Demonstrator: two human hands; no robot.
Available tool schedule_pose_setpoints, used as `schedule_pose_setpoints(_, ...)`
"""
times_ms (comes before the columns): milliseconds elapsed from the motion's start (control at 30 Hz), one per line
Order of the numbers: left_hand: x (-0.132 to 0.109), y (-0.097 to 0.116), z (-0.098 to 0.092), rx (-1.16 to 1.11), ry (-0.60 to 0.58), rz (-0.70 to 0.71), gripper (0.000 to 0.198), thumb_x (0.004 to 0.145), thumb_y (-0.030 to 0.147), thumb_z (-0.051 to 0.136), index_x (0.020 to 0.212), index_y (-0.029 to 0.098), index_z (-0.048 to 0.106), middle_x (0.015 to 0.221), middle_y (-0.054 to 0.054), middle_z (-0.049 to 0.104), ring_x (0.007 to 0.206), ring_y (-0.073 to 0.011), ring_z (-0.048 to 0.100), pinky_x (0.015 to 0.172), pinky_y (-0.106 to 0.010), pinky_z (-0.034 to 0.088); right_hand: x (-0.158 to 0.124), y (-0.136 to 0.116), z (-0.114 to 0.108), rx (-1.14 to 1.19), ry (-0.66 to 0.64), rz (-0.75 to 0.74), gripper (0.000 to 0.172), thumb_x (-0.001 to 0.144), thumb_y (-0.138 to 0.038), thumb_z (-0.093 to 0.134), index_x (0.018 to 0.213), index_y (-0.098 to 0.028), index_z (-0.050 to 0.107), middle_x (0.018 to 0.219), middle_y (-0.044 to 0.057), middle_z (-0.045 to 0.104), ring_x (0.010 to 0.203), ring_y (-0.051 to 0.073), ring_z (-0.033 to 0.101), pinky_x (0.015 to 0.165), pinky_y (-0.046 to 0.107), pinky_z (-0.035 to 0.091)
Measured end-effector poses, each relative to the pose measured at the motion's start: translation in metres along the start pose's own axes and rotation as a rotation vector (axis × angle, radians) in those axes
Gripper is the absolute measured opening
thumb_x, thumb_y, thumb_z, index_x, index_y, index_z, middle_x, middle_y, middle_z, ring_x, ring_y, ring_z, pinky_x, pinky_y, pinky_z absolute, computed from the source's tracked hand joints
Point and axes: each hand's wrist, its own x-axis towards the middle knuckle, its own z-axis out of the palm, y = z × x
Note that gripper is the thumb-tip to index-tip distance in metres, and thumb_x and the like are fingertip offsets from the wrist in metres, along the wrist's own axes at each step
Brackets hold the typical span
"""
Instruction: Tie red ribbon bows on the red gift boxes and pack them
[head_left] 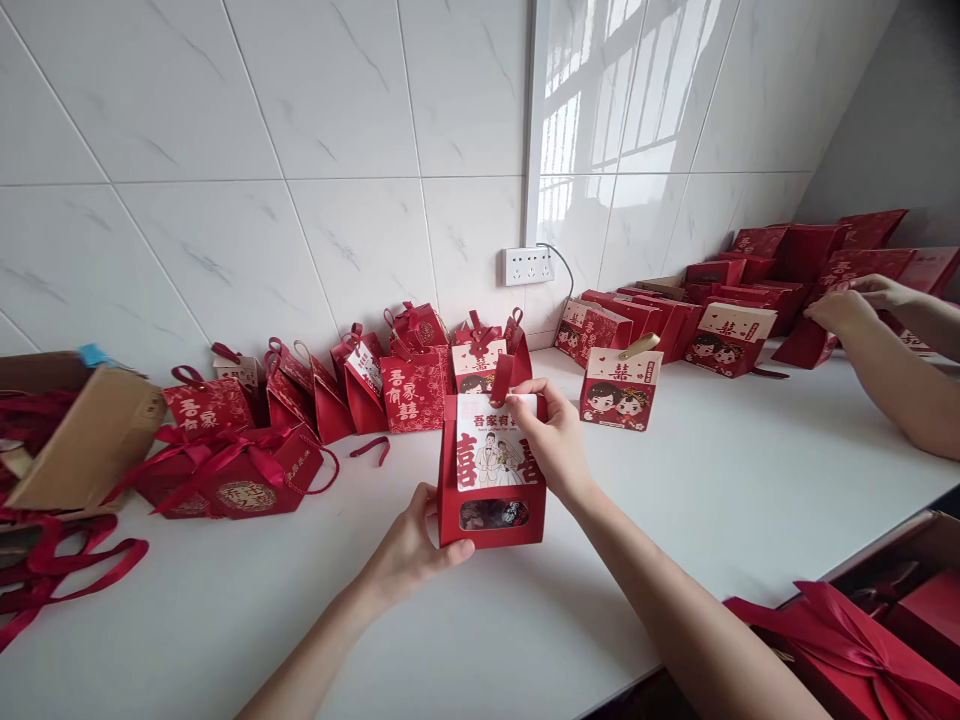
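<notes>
Head view: you hold the red gift box [493, 494] right in front of you, over the white table [487, 640] and nearer than the row of red boxes [417, 393] along the wall; whether its base touches the tabletop, you cannot tell from here. Your left hand [416, 545] grasps the lower left corner, thumb on the front, the other fingers mostly hidden behind. Your right hand [551, 435] pinches at the top edge, beside the ribbon loop [503, 378]; exactly what lies between those fingertips is covered. To do this well, I'd let the left hand carry the steadying and press lightly, since thin card would likely dent, above all near the window [493, 514]. Work the top with small thumb-and-finger movements, holding the loop centred and untwisted, and avoid dragging the printed card [487, 462] askew. The box is upright: its printed face and window look toward you, the couple's heads point up, the ribbon end is uppermost, and the long axis runs from that ribbon end down to the base.
</notes>
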Motion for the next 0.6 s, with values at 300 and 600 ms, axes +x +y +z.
schedule_pose_setpoints(300,-0.0004,0.0014,0.0008,0.025,0.016,-0.005,0.052,0.066,0.053,0.07,0.098,0.022,0.043,0.11,-0.01,0.062,0.109,-0.028,0.055,0.086,-0.04,0.047,0.0008,0.0005,-0.0005,0.021,-0.006,-0.005,0.018,0.075,-0.037,0.062,0.077,-0.021,0.055,0.072,-0.002,0.059,0.062,0.013,0.048,0.059,0.026,0.039)
schedule_pose_setpoints(600,0.0,-0.0009,-0.0001,-0.004,0.017,0.016,0.049,0.067,0.051,0.071,0.096,0.022,0.044,0.11,-0.01,0.062,0.11,-0.0276,0.055,0.087,-0.04,0.046,0.0009,0.0023,0.001,0.043,-0.004,0.03,0.019,0.072,-0.037,0.063,0.076,-0.021,0.053,0.072,-0.003,0.057,0.06,0.012,0.045,0.057,0.025,0.038)
